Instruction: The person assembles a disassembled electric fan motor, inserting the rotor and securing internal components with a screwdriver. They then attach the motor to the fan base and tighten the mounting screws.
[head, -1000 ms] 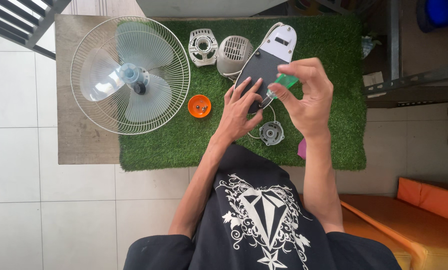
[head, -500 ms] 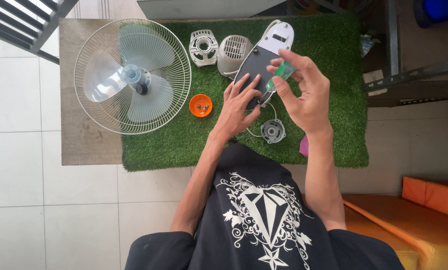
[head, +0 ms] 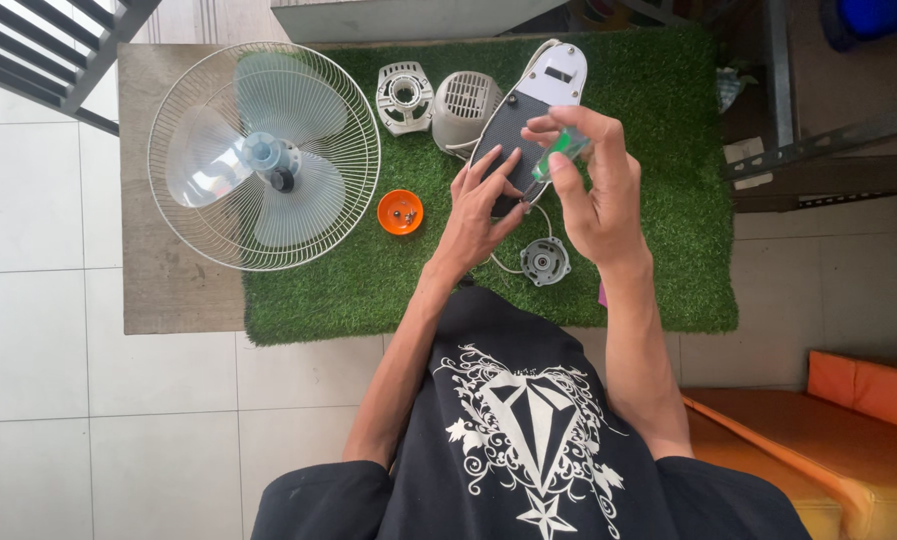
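Overhead view of a bench partly covered by a green artificial-turf mat point(head: 669, 150). The fan base point(head: 529, 110), an elongated piece with a dark underside and a white end, lies on the mat at a slant, its white end pointing away from the person.

The left hand point(head: 479, 205) rests flat on the near end of the base, fingers spread and pressing on the dark surface; it closes around nothing. The right hand point(head: 594, 190) is raised just to the right of the base and pinches a screwdriver point(head: 561, 152) with a translucent green handle between thumb and fingertips. The shaft slants down toward the dark surface beside the left fingertips; whether the tip touches the base cannot be told, since the fingers partly cover it. The base thus lies under the left hand and just left of, and below, the right hand.

Near the right wrist a small round motor point(head: 546, 262) sits on the mat, with a thin wire leading toward the base. Beyond the left hand stand a grey vented motor cover point(head: 461, 100) and, beside it, a white ring-shaped housing piece point(head: 405, 97). A small orange dish point(head: 401, 212) holding a few screws sits left of the left hand. Further left, a wire fan guard point(head: 209, 250) with its pale blades point(head: 299, 200) lies across the edge of the mat and the bare wood.
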